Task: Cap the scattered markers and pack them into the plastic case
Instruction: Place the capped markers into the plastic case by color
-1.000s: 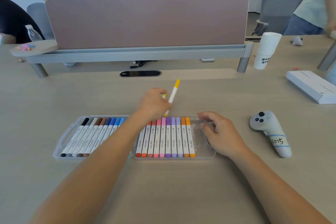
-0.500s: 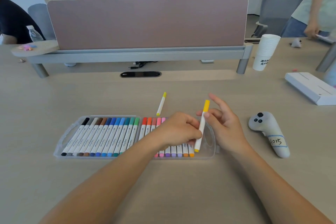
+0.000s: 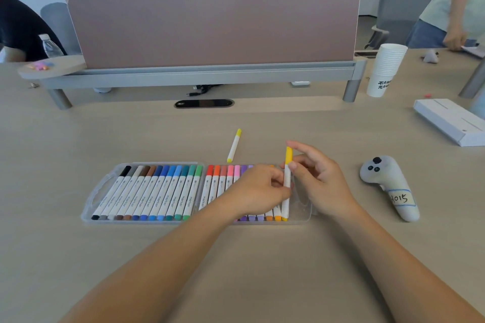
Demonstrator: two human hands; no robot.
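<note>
Two hands guided a yellow-capped marker [image 3: 287, 178] into the right end of the plastic case [image 3: 100, 193].

The left hand [image 3: 262, 189], fingers curled, pinched the barrel. The right hand [image 3: 322, 181] pinched it near the cap between thumb and fingers, forefinger stretched out. The marker's lower end sat at the case's near rim, just beside the orange markers. It could not be told whether the cap end was down in the tray. Pressed in at a slant, the marker might ride over its orange neighbour and fail to seat. With neither hand bracing the case, a push might slide it across the table [image 3: 78, 139]. A pale yellow marker [image 3: 234, 145] lay loose just beyond the case and could roll if nudged.
</note>
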